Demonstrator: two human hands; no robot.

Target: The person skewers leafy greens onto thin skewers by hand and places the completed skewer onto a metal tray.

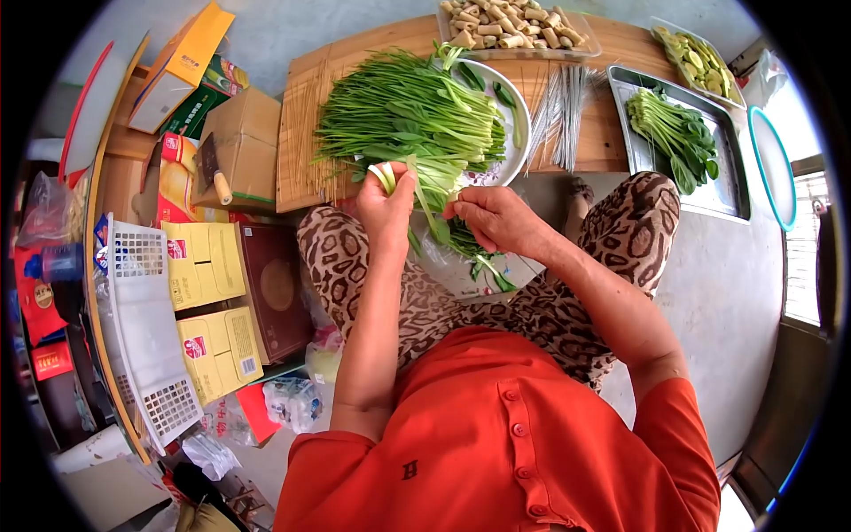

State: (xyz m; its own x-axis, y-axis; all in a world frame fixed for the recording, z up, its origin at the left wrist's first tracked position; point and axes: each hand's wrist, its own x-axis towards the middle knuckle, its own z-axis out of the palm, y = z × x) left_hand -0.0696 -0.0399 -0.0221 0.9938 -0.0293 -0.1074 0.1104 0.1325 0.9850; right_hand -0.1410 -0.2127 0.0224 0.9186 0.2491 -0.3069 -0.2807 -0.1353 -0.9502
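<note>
My left hand (387,206) is closed around a leafy green stalk (429,199), with pale stem ends showing between thumb and fingers. Just right of it, my right hand (501,218) has its fingers pinched near the stalk's lower part; what they grip, if anything, is too small to make out. Beyond both hands, a large heap of long thin chives (399,111) lies over a round white plate (523,133), with broader leaves mixed in. Below the hands, a pale container (443,270) between my knees holds loose green leaves (483,266).
The wooden table (301,84) carries thin bamboo sticks, metal skewers (565,111) and a tub of short tan rolls (496,27). At right, a metal tray (736,191) bears leafy greens (678,137); sliced green pieces (700,64) fill another tub. Boxes (208,266) and a white basket (142,310) crowd the left.
</note>
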